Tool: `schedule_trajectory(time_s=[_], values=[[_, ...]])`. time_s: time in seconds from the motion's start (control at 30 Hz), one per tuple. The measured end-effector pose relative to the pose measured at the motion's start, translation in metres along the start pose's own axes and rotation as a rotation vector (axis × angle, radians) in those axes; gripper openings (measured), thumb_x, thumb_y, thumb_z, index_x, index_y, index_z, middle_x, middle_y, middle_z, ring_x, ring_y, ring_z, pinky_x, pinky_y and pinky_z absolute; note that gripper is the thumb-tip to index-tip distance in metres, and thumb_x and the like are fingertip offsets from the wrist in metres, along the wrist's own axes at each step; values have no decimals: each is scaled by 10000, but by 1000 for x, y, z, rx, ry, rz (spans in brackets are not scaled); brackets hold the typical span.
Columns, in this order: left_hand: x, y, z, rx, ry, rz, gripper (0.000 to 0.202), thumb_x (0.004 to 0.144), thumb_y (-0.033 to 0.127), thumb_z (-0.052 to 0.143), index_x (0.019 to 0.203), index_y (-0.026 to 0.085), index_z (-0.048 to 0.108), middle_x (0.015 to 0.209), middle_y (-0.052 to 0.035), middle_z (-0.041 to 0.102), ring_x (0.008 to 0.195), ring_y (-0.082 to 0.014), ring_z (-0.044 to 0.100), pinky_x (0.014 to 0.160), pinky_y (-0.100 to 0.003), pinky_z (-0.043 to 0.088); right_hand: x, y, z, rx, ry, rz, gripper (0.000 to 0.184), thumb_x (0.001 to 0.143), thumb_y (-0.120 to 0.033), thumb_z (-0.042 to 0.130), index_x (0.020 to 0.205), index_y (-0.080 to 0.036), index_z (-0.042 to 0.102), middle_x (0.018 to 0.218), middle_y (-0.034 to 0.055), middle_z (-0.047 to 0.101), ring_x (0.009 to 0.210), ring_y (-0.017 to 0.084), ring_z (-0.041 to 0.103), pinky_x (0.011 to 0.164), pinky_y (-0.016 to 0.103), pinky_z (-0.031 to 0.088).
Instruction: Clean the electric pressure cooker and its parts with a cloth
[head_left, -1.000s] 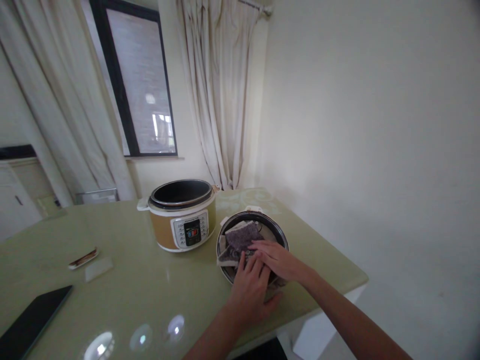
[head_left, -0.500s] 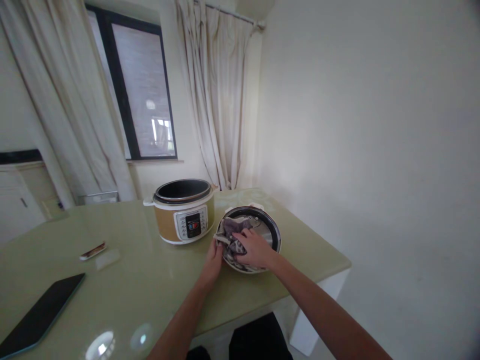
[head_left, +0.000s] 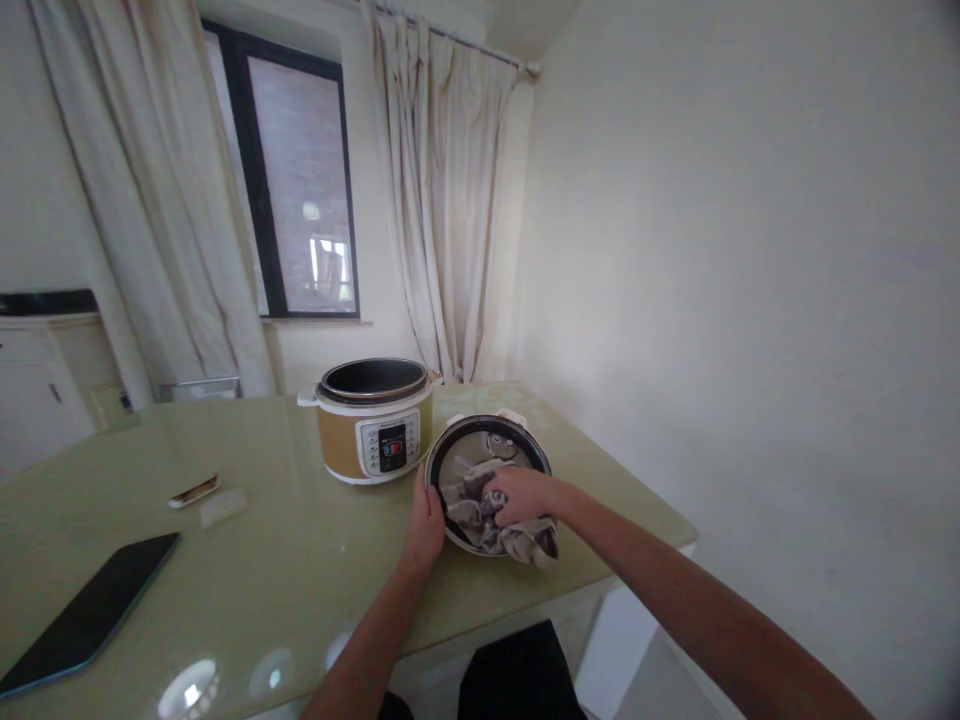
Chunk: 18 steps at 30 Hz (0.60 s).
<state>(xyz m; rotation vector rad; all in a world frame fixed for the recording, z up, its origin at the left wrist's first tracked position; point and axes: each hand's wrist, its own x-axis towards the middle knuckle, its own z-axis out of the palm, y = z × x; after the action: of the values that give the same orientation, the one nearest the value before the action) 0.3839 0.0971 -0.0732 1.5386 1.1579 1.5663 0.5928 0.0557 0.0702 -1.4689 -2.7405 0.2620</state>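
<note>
A round pressure cooker lid (head_left: 459,452) lies with its metal inner side up near the table's right front. My left hand (head_left: 426,520) grips the lid's left edge, thumb near the rim. Bunched in my right hand (head_left: 525,495) is a patterned grey and white cloth (head_left: 517,540), pressed on the lid's inside. Part of the cloth hangs over the lid's lower right rim. Behind and to the left stands the gold and white electric pressure cooker (head_left: 375,425), its top uncovered and the dark inner pot (head_left: 375,377) showing.
The glossy green table (head_left: 300,580) ends close to the white wall (head_left: 712,300) on the right. At left lie a dark flat panel (head_left: 90,610), a small narrow object (head_left: 195,491) and a pale translucent piece (head_left: 223,507). Curtains (head_left: 442,200) hang by the window behind.
My right hand has moved the cloth toward the lid's lower right, baring more of its upper left. My left hand still holds the left edge. The view has shifted slightly.
</note>
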Motion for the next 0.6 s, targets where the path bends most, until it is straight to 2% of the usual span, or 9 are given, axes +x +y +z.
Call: schedule_trajectory(time_s=[0.07, 0.17, 0.23, 0.37, 0.5, 0.6], values=[[0, 6, 0, -21, -21, 73, 585, 1088, 484, 321, 1576, 178, 421, 1651, -147, 472, 1583, -231, 376, 1342, -432, 233, -11, 7, -11, -101, -36, 76, 314, 691, -287, 820, 1000, -230, 835, 950, 71, 765, 893, 292, 713, 823, 390, 581], [0, 12, -2, -22, -27, 110, 582, 1087, 503, 334, 1562, 188, 453, 1618, -146, 513, 1569, -244, 402, 1336, -456, 257, -22, 15, -16, -230, 91, 234, 376, 727, -234, 794, 1101, -195, 813, 1118, 161, 744, 1016, 361, 708, 864, 453, 577], [1, 12, -4, -14, -21, 103, 589, 1085, 507, 340, 1563, 182, 458, 1617, -151, 515, 1567, -251, 405, 1335, -461, 259, -18, 16, -12, -239, 183, 281, 421, 809, -272, 754, 1221, -185, 765, 1226, 197, 696, 1107, 374, 682, 917, 475, 562], [0, 9, -5, -15, -30, 118, 593, 1086, 503, 343, 1572, 183, 460, 1637, -143, 497, 1575, -250, 392, 1338, -449, 252, 21, -1, 8, -124, 356, 292, 523, 922, -374, 683, 1420, -226, 630, 1324, 157, 630, 1183, 314, 641, 1001, 422, 527], [-2, 2, -5, -16, -32, 115, 597, 1081, 499, 361, 1579, 184, 459, 1642, -138, 495, 1578, -261, 389, 1338, -461, 255, 71, -27, 24, 41, 604, 419, 448, 974, -337, 604, 1398, -192, 608, 1345, 161, 616, 1203, 286, 618, 1050, 403, 494], [-2, -2, -5, -10, 28, 56, 612, 1073, 502, 376, 1581, 170, 452, 1635, -156, 500, 1580, -284, 387, 1337, -495, 250, 80, -35, 30, 182, 570, 293, 446, 932, -307, 656, 1364, -194, 652, 1324, 138, 666, 1170, 262, 644, 1077, 391, 483]])
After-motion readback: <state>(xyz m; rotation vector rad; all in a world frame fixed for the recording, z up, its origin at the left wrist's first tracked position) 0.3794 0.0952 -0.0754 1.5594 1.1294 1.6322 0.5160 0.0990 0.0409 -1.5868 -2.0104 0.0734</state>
